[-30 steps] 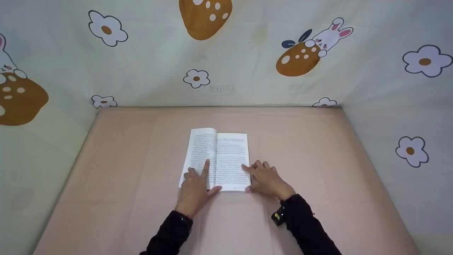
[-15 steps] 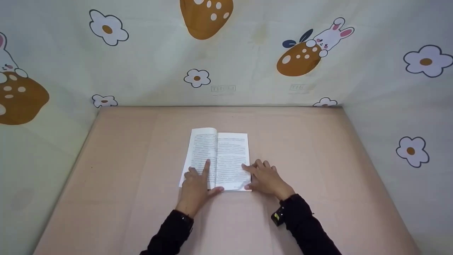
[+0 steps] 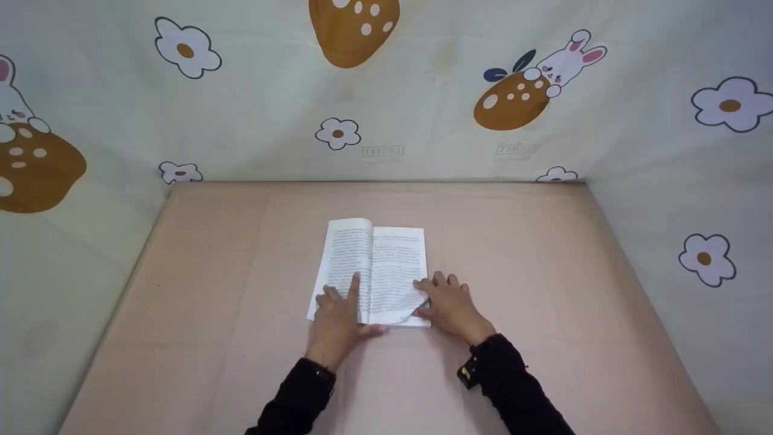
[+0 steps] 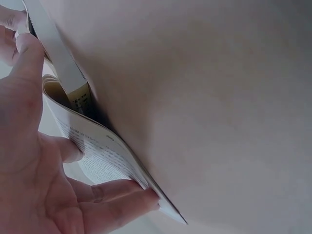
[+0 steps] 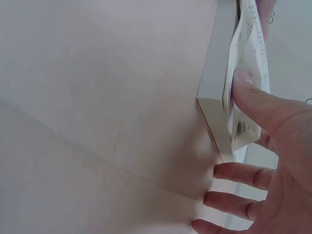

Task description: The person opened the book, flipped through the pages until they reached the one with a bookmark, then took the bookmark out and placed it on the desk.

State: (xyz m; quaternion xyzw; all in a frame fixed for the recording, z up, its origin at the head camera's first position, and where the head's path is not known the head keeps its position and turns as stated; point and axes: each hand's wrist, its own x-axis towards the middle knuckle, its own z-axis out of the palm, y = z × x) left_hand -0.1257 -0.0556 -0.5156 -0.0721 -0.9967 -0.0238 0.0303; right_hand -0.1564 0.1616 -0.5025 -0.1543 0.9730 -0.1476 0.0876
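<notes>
An open book (image 3: 397, 260) with printed pages lies on the table, its left-hand part thinner and curving up at the spine. My left hand (image 3: 336, 320) rests on the left page with its index finger stretched along it. Its thumb reaches past the book's lower edge by the spine. In the left wrist view, fingers (image 4: 119, 204) press flat on that page. My right hand (image 3: 454, 307) pinches the lower right corner of the right-hand page (image 3: 395, 278), index finger above and thumb beneath. That corner is bent up. In the right wrist view, the thumb (image 5: 258, 97) sits under the lifted leaf.
The pinkish-beige table covering (image 3: 241, 241) stretches around the book on all sides. Patterned cloth walls (image 3: 259, 90) with flowers and rabbits stand at the back, left and right. Both forearms wear black sleeves (image 3: 519, 374) with wrist devices.
The lower right page corner has gone from lying flat to being folded up, as the right thumb slid beneath it. The left hand has stayed nearly still, its thumb slightly lower.
</notes>
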